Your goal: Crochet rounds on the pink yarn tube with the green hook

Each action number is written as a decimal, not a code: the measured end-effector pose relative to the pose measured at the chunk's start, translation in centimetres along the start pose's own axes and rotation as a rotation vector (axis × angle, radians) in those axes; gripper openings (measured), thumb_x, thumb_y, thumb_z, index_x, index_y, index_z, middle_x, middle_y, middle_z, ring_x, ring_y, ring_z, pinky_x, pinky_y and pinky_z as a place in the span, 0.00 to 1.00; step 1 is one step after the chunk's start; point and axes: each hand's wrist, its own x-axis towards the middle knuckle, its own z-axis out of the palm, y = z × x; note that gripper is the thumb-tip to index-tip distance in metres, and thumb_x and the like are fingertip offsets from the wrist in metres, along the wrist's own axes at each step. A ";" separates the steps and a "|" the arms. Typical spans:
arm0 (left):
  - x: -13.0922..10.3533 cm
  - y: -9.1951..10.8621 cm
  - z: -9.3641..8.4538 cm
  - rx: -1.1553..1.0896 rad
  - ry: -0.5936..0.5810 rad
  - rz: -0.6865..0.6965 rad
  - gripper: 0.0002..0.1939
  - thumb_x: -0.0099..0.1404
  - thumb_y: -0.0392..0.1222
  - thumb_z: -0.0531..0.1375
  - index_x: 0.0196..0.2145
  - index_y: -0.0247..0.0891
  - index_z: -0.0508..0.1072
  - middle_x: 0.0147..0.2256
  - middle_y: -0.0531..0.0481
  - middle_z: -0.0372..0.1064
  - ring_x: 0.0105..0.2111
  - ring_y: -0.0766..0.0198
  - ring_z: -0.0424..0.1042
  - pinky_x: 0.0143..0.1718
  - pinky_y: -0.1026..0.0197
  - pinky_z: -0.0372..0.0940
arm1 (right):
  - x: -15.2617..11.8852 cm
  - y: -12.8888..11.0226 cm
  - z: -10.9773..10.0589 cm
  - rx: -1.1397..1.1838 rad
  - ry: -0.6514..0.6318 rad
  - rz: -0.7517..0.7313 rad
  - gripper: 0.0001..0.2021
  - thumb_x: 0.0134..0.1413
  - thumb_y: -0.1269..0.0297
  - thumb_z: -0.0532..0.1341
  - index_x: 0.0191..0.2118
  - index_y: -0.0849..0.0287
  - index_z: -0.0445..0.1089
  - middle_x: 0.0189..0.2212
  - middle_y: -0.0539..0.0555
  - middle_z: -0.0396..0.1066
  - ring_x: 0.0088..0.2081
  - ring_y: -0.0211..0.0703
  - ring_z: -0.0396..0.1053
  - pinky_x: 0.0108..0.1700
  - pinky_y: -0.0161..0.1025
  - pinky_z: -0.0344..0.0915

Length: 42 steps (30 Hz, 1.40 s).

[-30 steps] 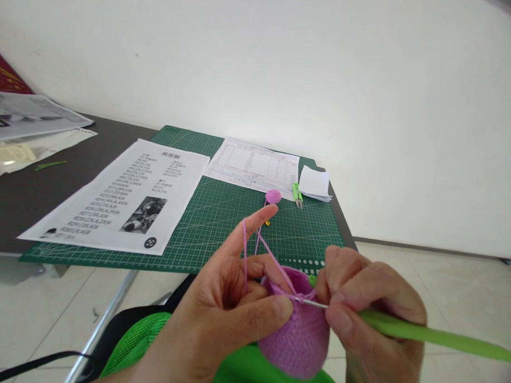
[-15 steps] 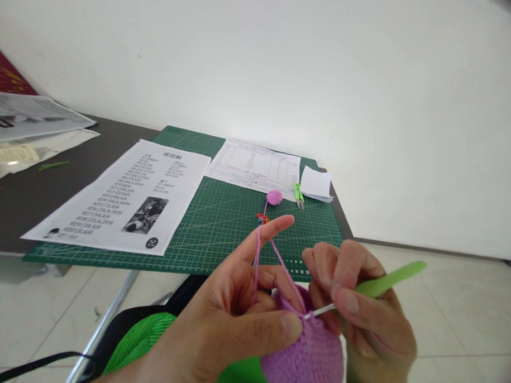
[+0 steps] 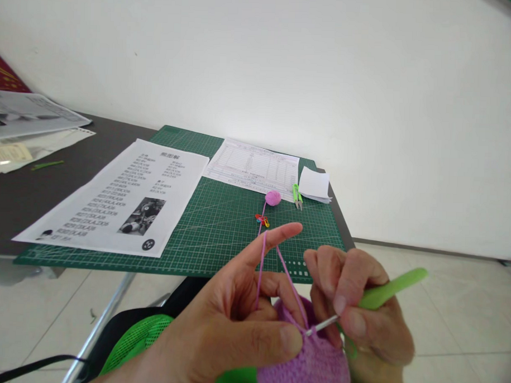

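My left hand (image 3: 238, 319) pinches the edge of a purple crocheted piece (image 3: 312, 366) between thumb and fingers. Its index finger points out, with pink-purple yarn (image 3: 286, 273) looped over it and running down to the stitches. My right hand (image 3: 360, 307) grips a crochet hook (image 3: 397, 287) by its green handle. The metal tip of the hook is at the piece's upper edge, by my left thumb. Behind the hands, a small yarn ball (image 3: 273, 198) rests on the green cutting mat (image 3: 221, 212). Part of the piece is hidden by my fingers.
Colourful stitch markers (image 3: 262, 220) lie near the yarn ball. Green thread snips (image 3: 297, 197) sit beside a stack of white paper (image 3: 315, 184). A printed pattern sheet (image 3: 113, 197) and a form (image 3: 254, 166) lie on the mat. More papers (image 3: 32, 116) are at the left. A white wall stands behind.
Both hands and the crocheted piece sit slightly lower in view. The left index finger has shifted a little right, uncovering more of the stitch markers. The grips are unchanged.
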 end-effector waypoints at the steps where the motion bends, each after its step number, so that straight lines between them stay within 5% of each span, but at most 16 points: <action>1: 0.0 0.0 -0.1 -0.005 -0.001 0.001 0.39 0.60 0.35 0.68 0.63 0.59 0.59 0.31 0.57 0.68 0.21 0.72 0.48 0.24 0.62 0.43 | 0.0 0.1 0.3 0.024 0.025 0.018 0.10 0.47 0.65 0.68 0.26 0.55 0.64 0.20 0.45 0.54 0.23 0.33 0.50 0.17 0.31 0.44; 6: 0.5 0.0 0.0 -0.034 0.004 0.006 0.37 0.58 0.34 0.69 0.61 0.56 0.63 0.30 0.58 0.68 0.21 0.74 0.52 0.24 0.64 0.43 | 0.0 0.6 1.3 0.192 0.061 0.185 0.13 0.48 0.64 0.65 0.26 0.54 0.58 0.21 0.43 0.49 0.20 0.32 0.45 0.16 0.32 0.40; 10: 0.6 0.1 0.2 -0.052 -0.020 -0.018 0.37 0.58 0.33 0.69 0.61 0.53 0.62 0.29 0.58 0.68 0.19 0.76 0.48 0.22 0.66 0.42 | 0.1 0.9 0.8 0.285 -0.065 0.243 0.13 0.50 0.63 0.63 0.26 0.54 0.55 0.21 0.42 0.49 0.16 0.28 0.47 0.12 0.30 0.40; 18: 0.4 0.0 0.2 -0.011 -0.043 -0.001 0.38 0.59 0.35 0.69 0.62 0.56 0.60 0.26 0.61 0.65 0.18 0.75 0.44 0.20 0.64 0.40 | 0.2 0.3 1.0 0.208 -0.025 0.119 0.18 0.44 0.65 0.68 0.22 0.56 0.56 0.19 0.43 0.48 0.20 0.30 0.47 0.17 0.29 0.47; 23: 0.3 0.2 0.4 -0.047 -0.019 0.019 0.38 0.60 0.32 0.68 0.62 0.55 0.61 0.29 0.59 0.66 0.19 0.76 0.48 0.21 0.66 0.43 | -0.3 0.0 0.9 -0.176 0.055 -0.155 0.07 0.54 0.62 0.64 0.29 0.56 0.68 0.20 0.45 0.57 0.22 0.33 0.55 0.20 0.34 0.53; 28: 0.2 0.4 0.6 -0.078 0.006 -0.002 0.38 0.59 0.28 0.67 0.62 0.54 0.61 0.31 0.57 0.68 0.18 0.78 0.49 0.21 0.69 0.45 | -0.8 -1.4 0.6 -0.863 -0.065 -0.574 0.07 0.61 0.65 0.58 0.37 0.61 0.73 0.22 0.52 0.67 0.24 0.39 0.64 0.24 0.40 0.63; 31: 0.1 0.3 0.4 -0.058 -0.005 -0.009 0.39 0.59 0.30 0.68 0.63 0.56 0.60 0.31 0.57 0.66 0.18 0.78 0.47 0.20 0.68 0.42 | -0.6 -2.2 0.8 -1.089 -0.151 -0.593 0.10 0.64 0.63 0.54 0.37 0.61 0.71 0.23 0.54 0.69 0.25 0.41 0.66 0.24 0.41 0.65; 36: 0.0 0.2 0.2 -0.005 -0.003 0.007 0.39 0.60 0.34 0.68 0.63 0.58 0.59 0.31 0.58 0.65 0.19 0.76 0.46 0.21 0.65 0.40 | -0.3 -2.8 1.1 -1.139 -0.198 -0.652 0.13 0.67 0.62 0.51 0.33 0.61 0.67 0.19 0.51 0.65 0.21 0.38 0.62 0.22 0.39 0.59; 42: 0.2 -0.1 0.4 0.041 -0.010 0.032 0.37 0.62 0.34 0.67 0.63 0.61 0.59 0.28 0.59 0.60 0.18 0.76 0.43 0.20 0.66 0.39 | -0.7 -3.3 1.4 -1.059 -0.205 -0.413 0.09 0.66 0.63 0.51 0.37 0.58 0.66 0.21 0.51 0.65 0.21 0.38 0.61 0.23 0.38 0.61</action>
